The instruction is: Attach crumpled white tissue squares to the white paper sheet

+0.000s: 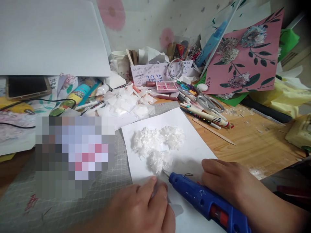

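My right hand is closed on a blue hot glue gun, partly hiding its handle side. The gun's metal tip meets the lower right edge of the lowest of three fluffy clumps of white paper shreds. Beneath them is a white sheet, lying at an angle. At its lower edge rests my left hand, slightly blurred, forefinger just below that clump. A gap shows between its forefinger and thumb, and nothing is visible in it.
Behind the sheet are loose white scraps, pens, scissors and paper cups. A pink card with paper flowers leans at the right. A grey cutting mat lies left, with a pixelated patch over it.
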A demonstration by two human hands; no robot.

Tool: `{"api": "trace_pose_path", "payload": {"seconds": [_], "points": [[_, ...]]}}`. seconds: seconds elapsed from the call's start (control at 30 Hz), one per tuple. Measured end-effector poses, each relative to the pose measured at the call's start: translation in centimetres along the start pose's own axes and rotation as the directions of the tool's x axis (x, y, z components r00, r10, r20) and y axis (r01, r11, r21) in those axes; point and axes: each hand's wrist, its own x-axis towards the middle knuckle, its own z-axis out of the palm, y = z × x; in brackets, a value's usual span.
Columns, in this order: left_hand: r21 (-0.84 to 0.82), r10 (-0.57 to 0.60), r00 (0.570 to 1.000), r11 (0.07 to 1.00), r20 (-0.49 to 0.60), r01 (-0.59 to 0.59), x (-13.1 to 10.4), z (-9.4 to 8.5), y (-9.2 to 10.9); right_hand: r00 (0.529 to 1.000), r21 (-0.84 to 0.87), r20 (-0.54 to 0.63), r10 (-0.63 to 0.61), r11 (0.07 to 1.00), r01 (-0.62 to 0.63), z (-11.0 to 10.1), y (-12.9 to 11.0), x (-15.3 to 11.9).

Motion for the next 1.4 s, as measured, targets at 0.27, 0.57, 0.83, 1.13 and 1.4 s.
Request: {"api": "trace_pose_path", "payload": {"seconds": [0.27, 0.57, 0.83, 1.13, 1.4], "points": [[0.065, 0.083, 0.996, 0.994, 0.031, -0.085, 0.7, -0.2, -0.5, 1.0, -0.029, -0.029, -0.011, 1.0, 0.01, 0.5, -0.1, -0.2], [0.023, 0.019, 1.0, 1.0, -0.013, -0.019, 0.3, 0.0, -0.4, 1.0, 0.052, 0.02, 0.023, 0.998, -0.024, -0.2, 0.4, -0.3], [0.024, 0.022, 0.999, 0.999, -0.023, -0.021, 0.7, 0.2, -0.6, 0.997, 0.035, 0.054, 0.063, 0.997, -0.065, -0.2, 0.0, -0.2], [0.012, 0.031, 0.999, 0.999, 0.01, -0.031, 0.5, -0.1, -0.5, 0.993, 0.054, 0.088, 0.079, 0.995, -0.084, -0.6, 0.0, -0.2], [0.04, 0.041, 0.999, 0.998, 0.012, -0.041, 0.6, -0.2, -0.4, 1.0, 0.054, 0.021, 0.023, 0.998, -0.025, -0.4, 0.1, -0.4]]}}
